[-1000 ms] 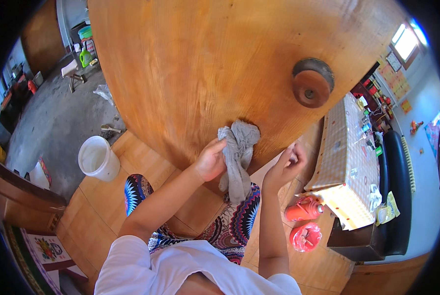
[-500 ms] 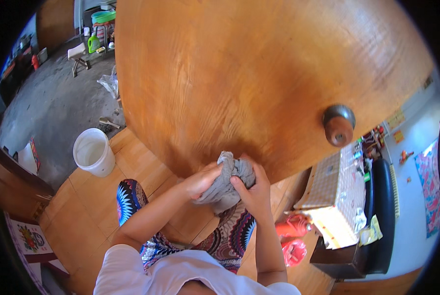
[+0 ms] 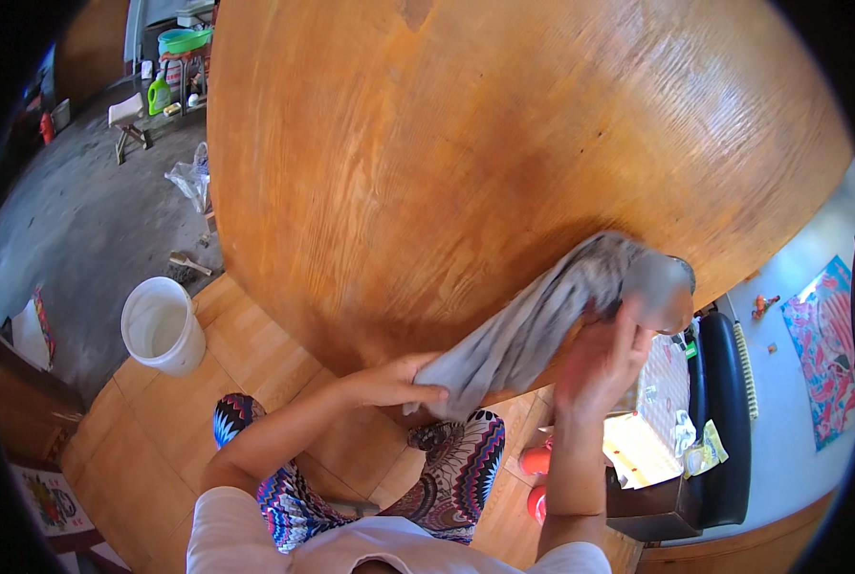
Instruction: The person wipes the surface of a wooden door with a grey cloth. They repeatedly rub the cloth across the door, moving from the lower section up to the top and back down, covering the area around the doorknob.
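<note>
A grey cloth (image 3: 514, 335) is stretched slantwise along the lower edge of a large brown wooden door (image 3: 399, 191). My left hand (image 3: 394, 381) grips its lower end, thumb on top. My right hand (image 3: 598, 364) is raised beside the round doorknob (image 3: 679, 311), fingers bent around the cloth's upper end. That end is bunched against the knob and covers part of it. Motion blurs the right fingertips and the cloth there.
A white bucket (image 3: 164, 327) stands on the tiled floor at the left, with a brush (image 3: 190, 262) behind it. A small stool (image 3: 126, 120) is farther back. To the right are a cloth-covered table (image 3: 646, 435), a black seat (image 3: 724, 430) and red containers (image 3: 535, 461).
The cloth, bunched between both hands before, is now spread out lengthwise. My right hand has moved right and up to the knob with one end; my left hand keeps the other.
</note>
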{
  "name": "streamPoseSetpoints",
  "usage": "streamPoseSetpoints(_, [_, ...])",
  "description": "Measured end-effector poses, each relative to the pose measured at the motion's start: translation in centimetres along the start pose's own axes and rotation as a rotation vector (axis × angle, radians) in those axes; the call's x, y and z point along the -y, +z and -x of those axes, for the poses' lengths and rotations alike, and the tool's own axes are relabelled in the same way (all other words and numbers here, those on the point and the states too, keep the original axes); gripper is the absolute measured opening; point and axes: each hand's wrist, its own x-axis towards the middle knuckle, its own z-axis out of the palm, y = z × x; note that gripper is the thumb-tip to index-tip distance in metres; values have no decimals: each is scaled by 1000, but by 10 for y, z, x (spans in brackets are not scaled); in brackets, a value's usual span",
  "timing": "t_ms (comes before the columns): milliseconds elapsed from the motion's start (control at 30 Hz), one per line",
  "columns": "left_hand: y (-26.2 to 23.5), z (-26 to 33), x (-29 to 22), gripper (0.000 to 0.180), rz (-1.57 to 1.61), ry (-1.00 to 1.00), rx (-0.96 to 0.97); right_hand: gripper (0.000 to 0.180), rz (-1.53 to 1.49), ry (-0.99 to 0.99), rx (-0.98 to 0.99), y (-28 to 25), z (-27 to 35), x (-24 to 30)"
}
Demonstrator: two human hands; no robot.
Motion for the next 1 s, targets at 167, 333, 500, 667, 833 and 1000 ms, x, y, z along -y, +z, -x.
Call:
streamPoseSetpoints(167, [-12, -13, 20, 41, 132, 309, -108, 18, 749, -583, 57, 33, -56, -1])
streamPoseSetpoints(333, [-4, -13, 28, 32, 404, 365, -102, 33, 1494, -1091, 26, 63, -88, -30])
streamPoseSetpoints(500, [-14, -14, 45, 31, 232, 305, -296, 36, 1604, -1016, 344, 59, -40, -96])
streamPoseSetpoints(667, [-25, -15, 55, 31, 183, -20, -419, 21, 976, -293, 350, 50, -27, -64])
streamPoseSetpoints(833, [-20, -10, 51, 30, 208, -117, -426, 42, 109, 407, -34, 52, -56, 17])
streamPoseSetpoints(1000, [13, -2, 21, 33, 483, 244, -102, 33, -109, 179, 35, 59, -100, 75])
